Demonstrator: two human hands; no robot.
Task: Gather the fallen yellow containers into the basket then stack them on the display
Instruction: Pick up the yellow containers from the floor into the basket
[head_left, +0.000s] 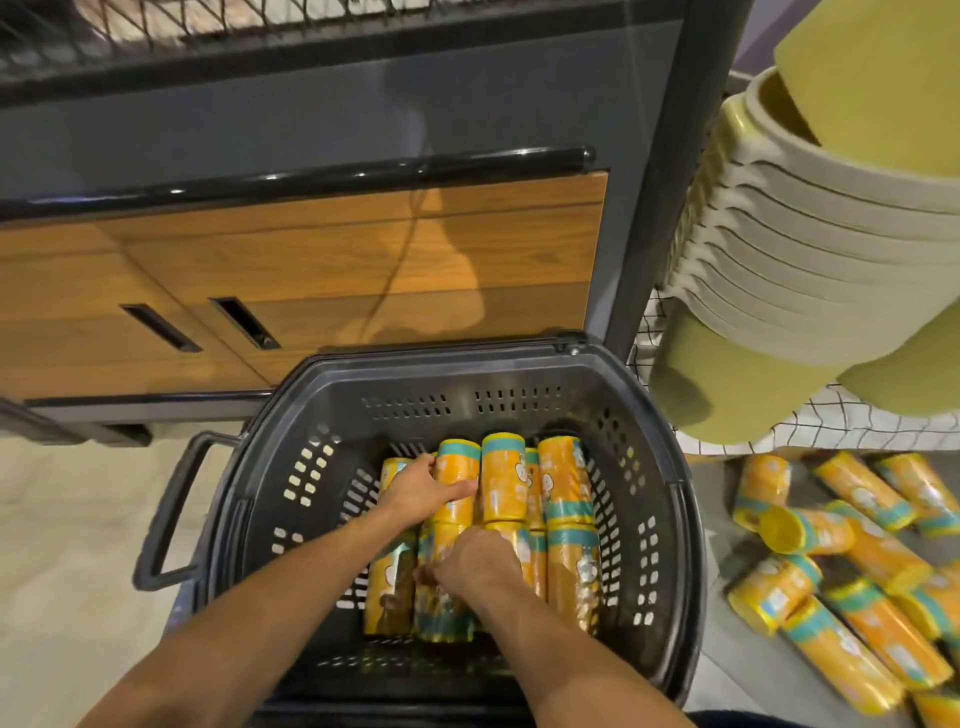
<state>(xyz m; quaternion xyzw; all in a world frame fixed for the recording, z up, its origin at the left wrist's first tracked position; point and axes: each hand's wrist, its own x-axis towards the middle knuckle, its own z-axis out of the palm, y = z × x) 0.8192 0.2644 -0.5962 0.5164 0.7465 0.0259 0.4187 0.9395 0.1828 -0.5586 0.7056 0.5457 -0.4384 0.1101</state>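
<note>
A dark plastic basket (649, 467) stands on the floor in front of me, holding several yellow cylindrical containers (563, 478) with teal bands, lying side by side in two rows. My left hand (418, 491) is inside the basket, fingers wrapped over a container in the back row. My right hand (480, 564) grips the top of a container in the front row. Several more yellow containers (831, 571) lie scattered on the floor to the right of the basket.
A wood-fronted cabinet (311, 270) with a black rail stands behind the basket. At right, stacked beige and green tubs (810, 249) sit on a white checked cloth (831, 421). The basket's handle (166, 514) sticks out left over pale floor.
</note>
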